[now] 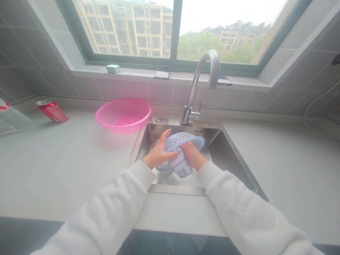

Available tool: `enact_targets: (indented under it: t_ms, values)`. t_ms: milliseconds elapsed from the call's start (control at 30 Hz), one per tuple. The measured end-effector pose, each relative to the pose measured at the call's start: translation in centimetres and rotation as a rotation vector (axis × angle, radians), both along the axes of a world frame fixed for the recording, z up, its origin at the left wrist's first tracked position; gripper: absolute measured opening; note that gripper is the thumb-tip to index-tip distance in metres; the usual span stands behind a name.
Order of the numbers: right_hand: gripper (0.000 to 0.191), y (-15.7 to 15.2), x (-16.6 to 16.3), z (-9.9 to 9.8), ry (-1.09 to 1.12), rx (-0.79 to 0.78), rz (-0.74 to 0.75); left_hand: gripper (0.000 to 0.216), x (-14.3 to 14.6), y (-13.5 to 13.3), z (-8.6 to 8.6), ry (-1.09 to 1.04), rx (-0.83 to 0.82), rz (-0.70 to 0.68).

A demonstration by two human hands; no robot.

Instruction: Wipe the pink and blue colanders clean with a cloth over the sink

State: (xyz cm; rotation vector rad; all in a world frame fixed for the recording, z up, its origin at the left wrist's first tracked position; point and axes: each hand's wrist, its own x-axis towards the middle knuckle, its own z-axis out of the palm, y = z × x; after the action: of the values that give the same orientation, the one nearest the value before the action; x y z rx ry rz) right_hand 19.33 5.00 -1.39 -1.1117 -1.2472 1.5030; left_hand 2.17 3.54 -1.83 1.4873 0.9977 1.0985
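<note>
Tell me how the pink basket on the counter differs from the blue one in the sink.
The pink plastic basket sits on the countertop, while the pale blue basket is over the stainless steel sink, held by the left hand and right hand. The pink plastic basket rests rim up; the pale blue basket is tilted. The pink plastic basket shows nearly whole; the hands partly hide the pale blue basket. Both have perforated lattice walls.

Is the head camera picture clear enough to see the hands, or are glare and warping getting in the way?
In the head view, the sky through the window is blown out white, and wide-angle distortion bows the counter edge. The left hand, right hand and blue basket look slightly soft but remain readable.
</note>
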Motion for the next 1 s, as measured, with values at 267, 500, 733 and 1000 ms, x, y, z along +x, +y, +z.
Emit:
enact_targets:
  t_ms: [267,500,733,1000]
  values:
    - [0.052,-0.4,-0.1,0.6,0.094,0.012,0.02,0.091,0.6,0.0,-0.2,-0.129,-0.062,-0.034]
    - [0.021,-1.6,-0.7,0.1,-0.528,0.261,0.383,0.07,-0.1,1.1,-0.3,-0.3,-0.058,0.136]
    - [0.037,-1.3,-0.9,0.8,-0.064,0.216,0.039,0.063,0.4,0.9,0.0,-0.252,-0.063,0.17]
    - [0.012,-1.5,-0.2,0.1,-0.717,0.306,0.406,0.057,-0.3,1.4,-0.6,-0.247,-0.066,0.237]
